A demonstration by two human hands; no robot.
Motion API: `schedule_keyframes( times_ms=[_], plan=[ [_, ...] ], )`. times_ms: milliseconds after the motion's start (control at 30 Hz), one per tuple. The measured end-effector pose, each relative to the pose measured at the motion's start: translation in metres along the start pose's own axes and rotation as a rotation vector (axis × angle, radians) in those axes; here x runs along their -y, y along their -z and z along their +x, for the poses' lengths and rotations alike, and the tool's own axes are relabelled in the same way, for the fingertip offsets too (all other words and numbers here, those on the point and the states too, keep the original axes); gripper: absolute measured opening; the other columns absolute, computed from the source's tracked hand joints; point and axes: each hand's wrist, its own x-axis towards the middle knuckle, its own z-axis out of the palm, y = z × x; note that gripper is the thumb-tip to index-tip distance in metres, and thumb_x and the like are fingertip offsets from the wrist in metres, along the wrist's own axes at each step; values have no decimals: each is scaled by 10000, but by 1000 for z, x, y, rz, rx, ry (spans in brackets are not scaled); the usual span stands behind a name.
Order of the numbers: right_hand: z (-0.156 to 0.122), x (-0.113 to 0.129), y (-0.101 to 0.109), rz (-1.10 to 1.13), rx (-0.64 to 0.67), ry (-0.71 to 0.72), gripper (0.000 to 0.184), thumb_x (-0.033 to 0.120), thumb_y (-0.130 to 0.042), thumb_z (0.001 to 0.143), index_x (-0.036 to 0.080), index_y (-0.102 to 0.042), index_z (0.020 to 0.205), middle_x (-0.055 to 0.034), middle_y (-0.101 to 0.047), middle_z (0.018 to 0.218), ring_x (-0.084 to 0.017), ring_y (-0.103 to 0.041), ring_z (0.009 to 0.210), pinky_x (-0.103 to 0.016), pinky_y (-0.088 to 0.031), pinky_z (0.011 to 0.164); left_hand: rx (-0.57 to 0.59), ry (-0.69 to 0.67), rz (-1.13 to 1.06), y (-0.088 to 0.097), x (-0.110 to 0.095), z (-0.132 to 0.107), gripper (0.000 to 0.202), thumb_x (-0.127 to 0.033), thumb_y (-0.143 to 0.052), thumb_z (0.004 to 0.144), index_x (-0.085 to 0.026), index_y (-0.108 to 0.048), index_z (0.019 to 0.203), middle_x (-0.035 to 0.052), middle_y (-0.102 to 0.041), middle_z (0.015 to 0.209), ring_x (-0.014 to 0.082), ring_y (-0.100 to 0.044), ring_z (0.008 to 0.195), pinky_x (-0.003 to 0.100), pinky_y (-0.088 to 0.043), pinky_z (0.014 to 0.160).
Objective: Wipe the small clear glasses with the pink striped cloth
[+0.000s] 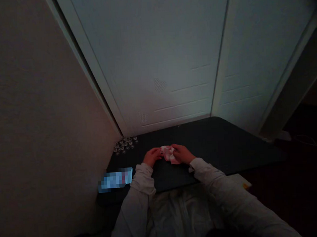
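Between my two hands, just above the dark table, is a small crumpled pink-and-white piece (167, 152), perhaps paper or cloth; the dim light hides which. My left hand (151, 156) pinches its left edge with the fingers closed. Curled over its right side is my right hand (183, 154), thumb and fingers closed on it. Parts of the piece are hidden behind the right fingers.
A dark table (213, 143) stands against pale panelled doors (155, 61). Several small shiny objects (124, 145) cluster in its back left corner. A bright pixelated screen (115, 179) lies at the left, beside the wall (41, 140). Something white (239, 180) shows beyond my right sleeve.
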Motion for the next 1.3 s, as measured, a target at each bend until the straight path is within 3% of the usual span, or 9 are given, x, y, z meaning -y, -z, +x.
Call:
schedule_keyframes(
  times_ms=[200, 333, 633, 867, 1133, 1300],
  plan=[
    [0, -1, -1, 101, 72, 90, 333, 139, -384, 703, 145, -569, 980, -53, -585, 972, -149, -519, 854, -260, -385, 756, 43, -52, 37, 3, 5, 3, 340, -324, -642, 592, -108, -585, 848, 76, -601, 807, 105, -557, 614, 240, -429, 569],
    [1, -3, -2, 109, 109, 107, 320, 152, -396, 712, 159, -575, 978, -47, -587, 985, -156, -523, 871, -277, -384, 784, 23, -37, 39, 1, 4, 2, 355, -321, -662, 566, -103, -591, 838, 68, -607, 772, 94, -540, 586, 247, -432, 582],
    [2, -6, -4, 100, 113, 47, 292, 147, -405, 711, 169, -562, 957, -33, -590, 928, -142, -521, 815, -258, -385, 749, 29, -22, 69, 2, 4, 0, 357, -320, -656, 577, -102, -586, 851, 66, -611, 750, 95, -543, 566, 252, -438, 583],
    [1, -2, -2, 12, 101, -29, 224, 238, -412, 728, 140, -564, 861, -23, -573, 757, -107, -495, 646, -209, -372, 599, 22, -5, -34, 1, 0, -1, 325, -275, -674, 555, -105, -591, 820, 53, -611, 742, 102, -549, 625, 241, -434, 593],
    [0, -1, -1, 75, 139, 0, 304, 317, -414, 744, 155, -575, 944, -41, -593, 848, -130, -521, 713, -233, -388, 637, 30, 5, -32, 1, -1, -3, 336, -264, -675, 553, -114, -593, 842, 58, -623, 763, 125, -564, 699, 258, -430, 644],
    [-1, 1, 0, 41, 149, 11, 318, 339, -401, 753, 153, -604, 912, -37, -611, 796, -130, -523, 677, -235, -386, 629, 43, 8, -28, 2, 0, -2, 338, -269, -671, 558, -117, -592, 850, 64, -627, 787, 135, -568, 720, 262, -429, 650]
  ],
)
